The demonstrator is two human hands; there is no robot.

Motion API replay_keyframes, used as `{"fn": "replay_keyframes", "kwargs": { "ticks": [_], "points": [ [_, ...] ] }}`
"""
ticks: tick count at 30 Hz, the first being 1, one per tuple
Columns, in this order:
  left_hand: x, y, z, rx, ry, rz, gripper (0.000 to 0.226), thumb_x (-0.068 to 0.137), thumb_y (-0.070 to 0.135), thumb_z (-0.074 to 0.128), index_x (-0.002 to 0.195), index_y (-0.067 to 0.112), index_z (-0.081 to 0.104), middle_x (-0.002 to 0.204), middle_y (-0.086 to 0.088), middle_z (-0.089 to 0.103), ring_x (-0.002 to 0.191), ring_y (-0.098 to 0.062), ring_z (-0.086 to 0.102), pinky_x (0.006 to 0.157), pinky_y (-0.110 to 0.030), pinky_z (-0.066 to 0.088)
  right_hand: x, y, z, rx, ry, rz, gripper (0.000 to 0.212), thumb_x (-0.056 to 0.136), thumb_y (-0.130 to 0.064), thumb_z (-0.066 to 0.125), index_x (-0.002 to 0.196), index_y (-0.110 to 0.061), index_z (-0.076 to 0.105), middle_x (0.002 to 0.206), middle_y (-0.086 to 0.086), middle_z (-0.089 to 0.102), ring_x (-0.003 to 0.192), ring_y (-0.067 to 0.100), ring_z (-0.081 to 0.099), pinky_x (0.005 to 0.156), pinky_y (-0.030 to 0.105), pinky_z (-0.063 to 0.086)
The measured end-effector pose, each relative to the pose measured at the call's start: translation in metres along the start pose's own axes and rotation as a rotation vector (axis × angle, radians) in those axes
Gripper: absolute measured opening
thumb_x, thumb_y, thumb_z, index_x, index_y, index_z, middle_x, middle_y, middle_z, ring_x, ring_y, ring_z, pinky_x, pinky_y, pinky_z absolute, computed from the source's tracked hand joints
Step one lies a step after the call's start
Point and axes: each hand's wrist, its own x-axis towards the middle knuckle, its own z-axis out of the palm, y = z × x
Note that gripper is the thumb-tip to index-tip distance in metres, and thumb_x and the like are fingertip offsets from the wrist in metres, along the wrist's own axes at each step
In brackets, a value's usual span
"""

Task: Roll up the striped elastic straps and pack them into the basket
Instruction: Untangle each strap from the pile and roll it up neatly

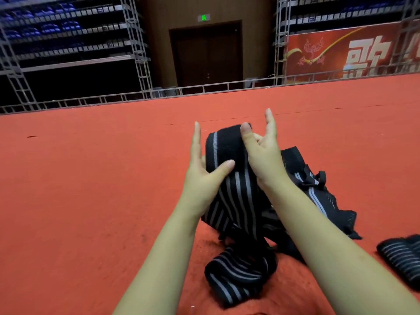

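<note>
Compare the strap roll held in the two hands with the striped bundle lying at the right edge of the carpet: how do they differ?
The held roll is up between the left hand and right hand; the bundle lies untouched on the red carpet. The held roll trails a loose tail; the bundle shows none, though the frame cuts it off. Both are black with pale stripes.

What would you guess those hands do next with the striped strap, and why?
Probably another turn of the roll: the left hand and right hand hold it up, while a long loose tail hangs down to the carpet, not yet wound.
</note>
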Motion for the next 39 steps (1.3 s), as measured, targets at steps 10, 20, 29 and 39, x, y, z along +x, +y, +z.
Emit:
{"fn": "replay_keyframes", "kwargs": {
  "ticks": [10,20,29,39],
  "points": [
    [0.047,0.028,-0.012,-0.045,0.008,-0.047,0.084,0.096,0.015,0.058,0.152,0.040,0.002,0.115,-0.009,0.065,0.110,-0.029,0.066,0.098,-0.053,0.050,-0.018,0.020,-0.010,-0.118,-0.394,-0.184,0.085,0.096,-0.003,0.052,0.148,-0.043,-0.002,0.145,-0.039,0.011,0.134,-0.022,0.013,0.109,0.006,0.017],
    [-0.013,-0.028,-0.017,0.061,-0.095,-0.205,0.100,0.085,0.014,0.071,0.147,0.056,0.005,0.118,-0.005,0.069,0.105,-0.017,0.069,0.095,-0.045,0.053,0.015,0.009,0.003,-0.082,-0.178,-0.192,0.078,0.098,-0.003,0.045,0.153,-0.035,0.001,0.157,-0.016,0.005,0.141,-0.009,0.007,0.120,0.026,0.011],
    [-0.013,-0.035,-0.027,-0.068,0.090,-0.240,0.067,0.094,0.005,0.059,0.146,0.035,0.029,0.097,-0.009,0.069,0.078,-0.015,0.066,0.049,-0.023,0.053,0.043,0.009,-0.007,-0.054,-0.170,-0.195,0.077,0.089,-0.023,0.050,0.138,-0.063,0.006,0.161,0.004,0.012,0.145,0.022,0.025,0.113,0.054,0.031],
    [-0.010,-0.034,-0.033,0.467,0.382,-0.114,0.045,0.095,0.019,0.059,0.137,0.022,0.044,0.108,0.003,0.059,0.086,-0.001,0.057,0.076,-0.029,0.053,0.037,0.012,0.000,-0.102,-0.141,-0.122,0.076,0.101,-0.012,0.040,0.149,-0.042,-0.010,0.162,-0.004,-0.002,0.148,0.012,0.007,0.121,0.042,0.017]
  ]
}}
